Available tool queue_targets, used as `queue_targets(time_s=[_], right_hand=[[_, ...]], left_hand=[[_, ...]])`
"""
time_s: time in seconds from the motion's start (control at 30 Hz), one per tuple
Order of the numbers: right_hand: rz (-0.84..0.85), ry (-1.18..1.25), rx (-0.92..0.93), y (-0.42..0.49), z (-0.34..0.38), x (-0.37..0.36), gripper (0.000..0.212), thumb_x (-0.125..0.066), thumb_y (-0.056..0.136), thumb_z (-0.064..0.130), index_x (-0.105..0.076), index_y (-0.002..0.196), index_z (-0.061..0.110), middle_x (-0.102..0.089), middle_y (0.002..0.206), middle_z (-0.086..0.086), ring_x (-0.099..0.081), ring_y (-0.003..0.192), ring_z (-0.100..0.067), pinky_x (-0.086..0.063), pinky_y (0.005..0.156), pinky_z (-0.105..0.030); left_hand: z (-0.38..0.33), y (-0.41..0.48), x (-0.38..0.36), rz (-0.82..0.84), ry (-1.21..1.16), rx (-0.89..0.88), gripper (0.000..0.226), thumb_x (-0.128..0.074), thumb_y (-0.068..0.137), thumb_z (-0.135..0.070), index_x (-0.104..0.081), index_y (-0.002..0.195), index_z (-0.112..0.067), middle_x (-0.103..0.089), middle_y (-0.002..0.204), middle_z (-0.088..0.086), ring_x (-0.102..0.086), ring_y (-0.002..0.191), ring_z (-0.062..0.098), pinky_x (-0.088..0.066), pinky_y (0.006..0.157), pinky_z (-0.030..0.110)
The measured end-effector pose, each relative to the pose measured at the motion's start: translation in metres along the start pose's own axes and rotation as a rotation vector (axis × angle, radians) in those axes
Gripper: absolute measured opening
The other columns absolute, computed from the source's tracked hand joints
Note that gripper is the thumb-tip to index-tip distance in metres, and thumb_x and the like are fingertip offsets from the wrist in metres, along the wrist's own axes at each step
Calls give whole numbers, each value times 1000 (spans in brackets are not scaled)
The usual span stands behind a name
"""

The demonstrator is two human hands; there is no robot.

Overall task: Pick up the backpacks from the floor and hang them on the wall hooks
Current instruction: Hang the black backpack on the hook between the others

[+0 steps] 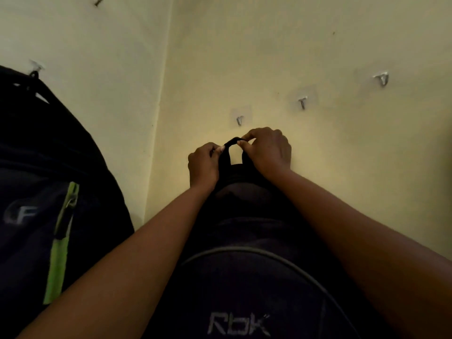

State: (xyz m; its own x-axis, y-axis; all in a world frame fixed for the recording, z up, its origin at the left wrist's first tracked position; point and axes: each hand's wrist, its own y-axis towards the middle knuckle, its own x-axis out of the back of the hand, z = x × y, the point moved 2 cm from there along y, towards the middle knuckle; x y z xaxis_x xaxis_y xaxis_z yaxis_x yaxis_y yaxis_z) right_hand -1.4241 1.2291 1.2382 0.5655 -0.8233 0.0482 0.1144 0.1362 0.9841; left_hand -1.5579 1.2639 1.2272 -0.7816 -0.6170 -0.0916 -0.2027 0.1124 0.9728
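Cream walls (pixel 269 45), corner view. Backpacks: 2. Hooks: 4, plus 1 nail (pixel 97 1) top left. Green-striped backpack (pixel 29 192) hangs on the left-wall hook (pixel 36 66). Right wall has 3 bare hooks: near hook (pixel 239 120), middle hook (pixel 302 102), far hook (pixel 382 79). Rbk backpack (pixel 244 277) is held up against the right wall, its top loop (pixel 232 143) just below the near hook, not on it. Left hand (pixel 203 165) and right hand (pixel 266 150) each pinch the loop, thumb and fingers curled.
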Motion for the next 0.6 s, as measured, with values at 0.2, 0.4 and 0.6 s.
queue_targets(time_s=[0.2, 0.4, 0.6], right_hand=[[-99, 19, -16, 33, 0, 0, 29, -56, 88, 41, -70, 106, 23, -69, 112, -7, -61, 106, -30, -44, 81, -32], [-119, 122, -52, 49, 0, 0, 27, -59, 85, 43, -71, 99, 23, -69, 112, -7, -61, 106, -29, -46, 83, -33], [-104, 154, -101, 64, 5, 3, 18, -64, 84, 30, -73, 93, 18, -69, 109, -10, -62, 104, -29, -40, 75, -26]], left_hand=[[-6, 37, -11, -56, 9, -81, 28, -50, 92, -26, -66, 89, -3, -71, 89, 15, -62, 84, 29, -29, 63, 25], [-12, 50, -13, -120, -19, -134, 28, -50, 92, -27, -66, 89, -4, -70, 88, 15, -60, 80, 27, -25, 59, 22], [-16, 73, -15, -42, 83, -24, 30, -54, 89, -36, -71, 95, -12, -71, 101, 16, -59, 100, 35, -33, 70, 26]])
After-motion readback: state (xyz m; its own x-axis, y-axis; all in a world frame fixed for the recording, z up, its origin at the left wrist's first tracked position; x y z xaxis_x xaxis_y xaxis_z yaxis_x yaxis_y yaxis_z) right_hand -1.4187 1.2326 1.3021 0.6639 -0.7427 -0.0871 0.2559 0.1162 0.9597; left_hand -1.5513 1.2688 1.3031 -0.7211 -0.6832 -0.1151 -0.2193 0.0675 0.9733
